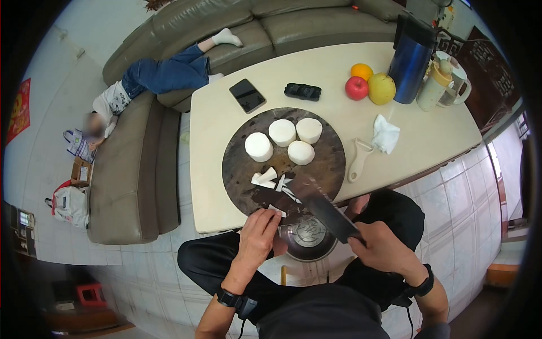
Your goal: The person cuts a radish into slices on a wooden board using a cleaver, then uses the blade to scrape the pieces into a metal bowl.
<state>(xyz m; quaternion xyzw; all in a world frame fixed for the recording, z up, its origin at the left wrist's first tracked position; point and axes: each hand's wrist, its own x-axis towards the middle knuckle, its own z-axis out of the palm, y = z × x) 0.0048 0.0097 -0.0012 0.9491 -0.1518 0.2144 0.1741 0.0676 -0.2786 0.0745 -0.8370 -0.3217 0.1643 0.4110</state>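
My right hand [379,244] is closed around the handle of a wide cleaver [324,212], whose blade slants up and left over a round dark cutting board [243,169]. At the board's near edge, the fingertips of my left hand [261,234] are pressed together on a small white piece [278,210]. Cut white pieces [264,178] and thin strips [290,194] lie between the blade and the board's left side. Several thick white rounds, one of them at the left [258,147], sit on the far half of the board.
On the table [212,198] are a phone [247,95], a black object [302,91], fruit [381,88], a blue flask [412,62], a jug [435,85], a tissue [385,134] and a peeler [358,161]. A metal bowl [307,240] stands below its edge. A person [164,73] lies on the sofa [121,169].
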